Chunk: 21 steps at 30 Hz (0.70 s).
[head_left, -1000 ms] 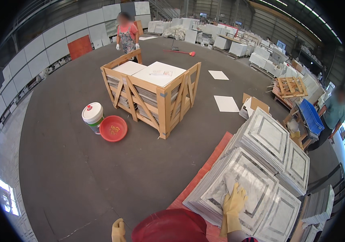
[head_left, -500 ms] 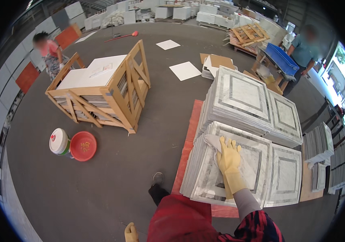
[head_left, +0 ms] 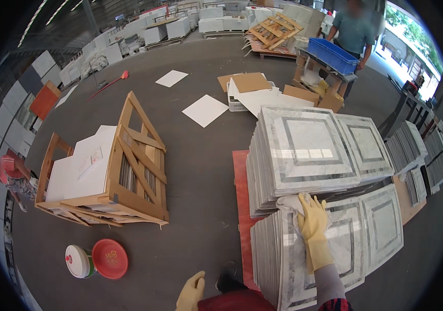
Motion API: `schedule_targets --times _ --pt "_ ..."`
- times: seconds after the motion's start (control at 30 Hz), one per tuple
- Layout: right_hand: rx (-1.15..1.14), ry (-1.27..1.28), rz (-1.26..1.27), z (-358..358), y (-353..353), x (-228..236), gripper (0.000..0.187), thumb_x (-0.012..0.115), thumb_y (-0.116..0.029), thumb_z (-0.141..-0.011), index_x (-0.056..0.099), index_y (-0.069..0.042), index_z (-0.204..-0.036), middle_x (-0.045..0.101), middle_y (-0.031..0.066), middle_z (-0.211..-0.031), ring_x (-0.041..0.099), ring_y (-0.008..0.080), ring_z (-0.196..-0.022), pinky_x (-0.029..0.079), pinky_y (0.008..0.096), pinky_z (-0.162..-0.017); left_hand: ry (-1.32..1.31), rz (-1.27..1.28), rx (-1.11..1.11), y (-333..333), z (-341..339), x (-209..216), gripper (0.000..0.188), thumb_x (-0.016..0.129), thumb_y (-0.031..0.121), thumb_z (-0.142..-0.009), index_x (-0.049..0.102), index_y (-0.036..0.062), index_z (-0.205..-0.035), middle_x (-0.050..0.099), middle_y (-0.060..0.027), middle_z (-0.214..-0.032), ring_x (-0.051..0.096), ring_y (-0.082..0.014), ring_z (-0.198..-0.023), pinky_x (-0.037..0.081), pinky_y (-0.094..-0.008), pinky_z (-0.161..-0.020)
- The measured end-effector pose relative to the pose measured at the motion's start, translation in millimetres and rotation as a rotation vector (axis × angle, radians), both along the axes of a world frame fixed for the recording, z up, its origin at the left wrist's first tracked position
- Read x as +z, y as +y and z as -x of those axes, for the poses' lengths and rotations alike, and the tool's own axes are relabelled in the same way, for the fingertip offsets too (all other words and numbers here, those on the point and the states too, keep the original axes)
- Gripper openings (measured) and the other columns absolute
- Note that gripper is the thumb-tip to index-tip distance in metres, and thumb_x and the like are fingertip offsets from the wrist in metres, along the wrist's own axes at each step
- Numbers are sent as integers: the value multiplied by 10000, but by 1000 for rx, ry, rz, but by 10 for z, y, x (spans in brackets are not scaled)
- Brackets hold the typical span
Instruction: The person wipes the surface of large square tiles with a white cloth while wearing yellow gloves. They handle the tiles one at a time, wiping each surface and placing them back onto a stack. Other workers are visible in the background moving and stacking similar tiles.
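Observation:
My right hand (head_left: 312,225), in a yellow rubber glove, holds a pale grey cloth (head_left: 290,203) against the far left part of a marble tile (head_left: 343,228). Bits of cloth stick out beside the fingers and under the palm. This glossy tile, white with a dark grey inlaid border, tops the nearer stack (head_left: 265,259). My left hand (head_left: 191,292), gloved in yellow too, is low at the bottom edge, left of the stack and away from it. Its fingers look loosely stretched, with nothing visible in them.
Behind stands another tile stack (head_left: 304,147), on red sheeting (head_left: 244,217). A wooden crate (head_left: 143,150) of slabs is to the left, near a red basin (head_left: 110,259) and white bucket (head_left: 78,262). One person (head_left: 11,168) is far left; another (head_left: 350,31) stands behind a blue tub (head_left: 334,56).
My view has shifted, and the stacks sit lower in it. My right hand with the cloth has moved to the tile's far edge. More of my left hand shows.

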State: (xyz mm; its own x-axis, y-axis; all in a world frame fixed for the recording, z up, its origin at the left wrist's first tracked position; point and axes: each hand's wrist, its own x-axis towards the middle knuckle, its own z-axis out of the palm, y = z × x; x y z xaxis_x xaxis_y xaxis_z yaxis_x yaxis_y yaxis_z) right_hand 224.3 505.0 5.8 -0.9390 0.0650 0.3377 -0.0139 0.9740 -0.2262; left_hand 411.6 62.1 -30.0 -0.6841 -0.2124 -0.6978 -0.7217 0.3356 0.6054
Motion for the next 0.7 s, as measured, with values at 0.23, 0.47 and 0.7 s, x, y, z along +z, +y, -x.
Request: schedule_targets --times 0.23,0.47,0.7 --pt "-14 33 151 -38 -5 15 527 669 -95 -962 733 -125 -1485 760 254 -1372 719 486 -1252 536 571 -1148 173 99 -450 -307 824 -64 475 594 322 -1097 700 109 -1508 765 -183 -1411 723 -363 -1303 565 -440 -1111" --pt "-180 167 613 -354 -493 -75 514 616 65 -960 722 12 -1460 770 256 -1387 743 410 -1300 559 432 -1122 93 47 -540 -438 1534 109 477 574 313 -1103 690 121 -1525 747 -175 -1456 696 -352 -1363 541 -430 -1157" --pt "-490 335 1380 -470 -904 532 526 667 -170 -1039 661 34 -1523 767 160 -1314 744 266 -1128 592 371 -989 91 21 -663 -527 2970 267 508 540 334 -1124 661 110 -1564 724 -148 -1519 674 -292 -1419 500 -381 -1200"
